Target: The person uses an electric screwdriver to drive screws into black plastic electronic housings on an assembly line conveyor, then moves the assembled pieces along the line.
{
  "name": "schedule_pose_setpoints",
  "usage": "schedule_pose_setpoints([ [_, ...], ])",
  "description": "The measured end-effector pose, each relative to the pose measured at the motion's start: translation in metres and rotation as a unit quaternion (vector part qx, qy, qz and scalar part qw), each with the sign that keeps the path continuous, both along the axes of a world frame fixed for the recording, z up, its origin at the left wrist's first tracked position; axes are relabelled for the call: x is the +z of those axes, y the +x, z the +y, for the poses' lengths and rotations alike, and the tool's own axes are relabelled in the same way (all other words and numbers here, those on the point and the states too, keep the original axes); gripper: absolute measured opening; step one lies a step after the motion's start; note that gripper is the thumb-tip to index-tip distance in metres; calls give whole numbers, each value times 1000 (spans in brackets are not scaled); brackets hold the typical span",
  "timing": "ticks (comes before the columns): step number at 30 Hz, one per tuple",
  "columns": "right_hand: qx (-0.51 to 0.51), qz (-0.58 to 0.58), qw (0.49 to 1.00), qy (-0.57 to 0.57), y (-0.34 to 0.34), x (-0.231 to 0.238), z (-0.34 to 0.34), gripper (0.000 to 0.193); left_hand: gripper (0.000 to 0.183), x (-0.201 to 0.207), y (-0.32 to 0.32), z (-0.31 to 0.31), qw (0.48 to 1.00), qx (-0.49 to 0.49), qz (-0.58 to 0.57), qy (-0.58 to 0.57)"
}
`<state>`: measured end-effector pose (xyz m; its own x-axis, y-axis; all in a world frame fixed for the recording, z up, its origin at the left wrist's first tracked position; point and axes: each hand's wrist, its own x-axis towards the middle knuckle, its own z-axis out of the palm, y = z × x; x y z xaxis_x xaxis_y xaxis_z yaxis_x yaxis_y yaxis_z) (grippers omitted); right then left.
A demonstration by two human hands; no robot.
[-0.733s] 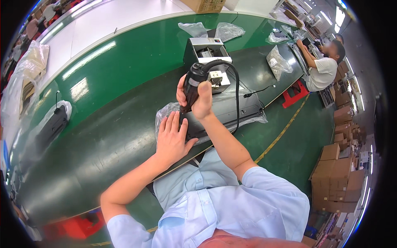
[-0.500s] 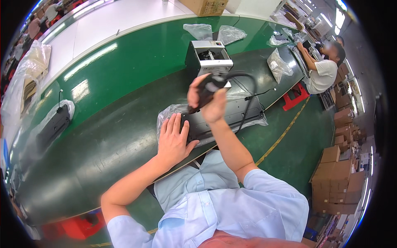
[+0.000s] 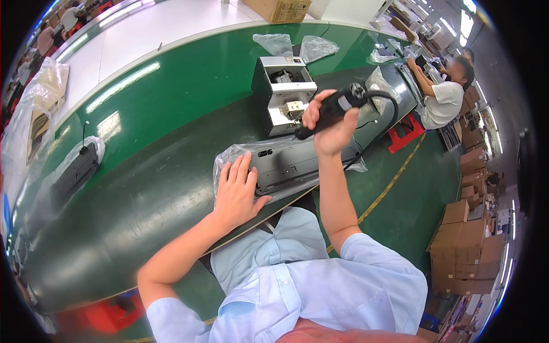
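Observation:
My right hand (image 3: 337, 136) is wrapped round a black electric screwdriver (image 3: 333, 110), raised above the right part of a flat grey panel (image 3: 300, 159). The tool's tip points left, and a thick black cable (image 3: 394, 108) loops from its back end. The panel lies on a clear plastic bag (image 3: 224, 155), with slots and small holes showing in its upper side. Resting flat on the panel's left end is my left hand (image 3: 234, 186), fingers stretched out. Just beyond the panel stands a white and black screw feeder box (image 3: 293, 87) with an open top.
A second dark panel (image 3: 75, 170) in plastic lies at the left of the dark conveyor belt (image 3: 143, 211). Clear bags (image 3: 317, 48) lie behind the feeder. At the far right a co-worker (image 3: 449, 100) works beside a red stool (image 3: 407, 134). Cardboard boxes (image 3: 466, 246) are stacked at right.
My right hand has carried the screwdriver to the right, away from the panel's left part, uncovering the feeder's front. My left hand stays pressed on the panel.

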<state>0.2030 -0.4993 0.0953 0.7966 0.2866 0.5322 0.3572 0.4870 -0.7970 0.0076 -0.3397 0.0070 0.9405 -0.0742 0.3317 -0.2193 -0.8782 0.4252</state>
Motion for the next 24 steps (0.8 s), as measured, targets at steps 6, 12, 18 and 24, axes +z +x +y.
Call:
schedule_pose_setpoints([
  [6, 143, 60, 988, 0, -75, -11, 6, 88, 73, 2, 3, 4, 1000, -5, 7, -18],
  [12, 226, 129, 965, -32, -101, -17, 16, 86, 70, 0, 5, 5, 1000, -10, -5, -27],
  [18, 248, 117, 960, -53, -107, -40, 19, 85, 66, 2, 6, 2, 998, -9, -7, -59],
  [24, 263, 102, 955, -96, -110, -30, 16, 88, 73, 4, 5, 4, 998, -4, -12, -58],
])
